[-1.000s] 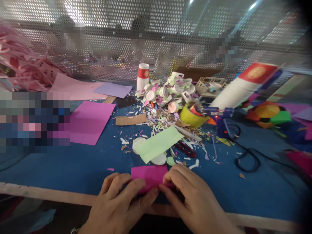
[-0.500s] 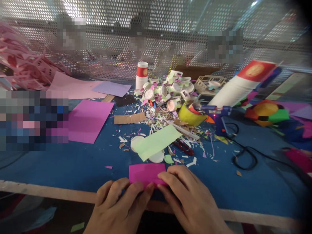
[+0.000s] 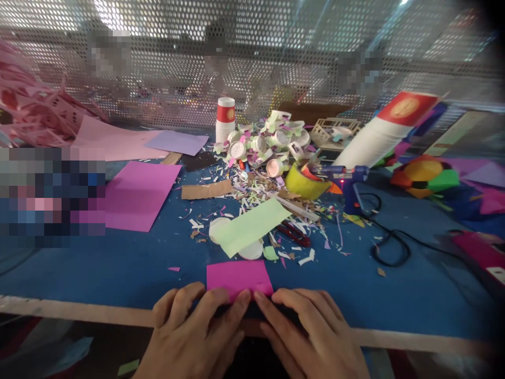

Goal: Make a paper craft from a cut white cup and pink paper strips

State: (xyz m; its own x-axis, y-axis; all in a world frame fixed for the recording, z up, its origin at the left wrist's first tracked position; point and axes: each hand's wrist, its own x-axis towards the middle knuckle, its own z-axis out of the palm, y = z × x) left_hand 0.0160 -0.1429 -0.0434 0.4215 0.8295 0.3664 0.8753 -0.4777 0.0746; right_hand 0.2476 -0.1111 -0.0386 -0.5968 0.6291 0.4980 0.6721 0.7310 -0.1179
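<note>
A magenta sheet of paper lies at the front edge of the blue table, its near edge under my fingertips. My left hand has its fingers curled over the paper's near left part, the thumb along the front edge. My right hand pinches the near right corner between thumb and forefinger, the other fingers bent beside it. Both thumb tips almost meet at the middle of that edge. Just beyond lies a pale green paper strip across white paper discs, with dark red-handled scissors partly under scraps.
A glue gun with its cable stands at right, near a yellow-green roll. Behind are piled paper-cup pieces, an upright cup stack and a leaning one. Larger purple paper lies left.
My right hand's fingers have drawn back from the top of the magenta paper to its near edge, and its thumb now presses there. The left hand stays on the paper.
</note>
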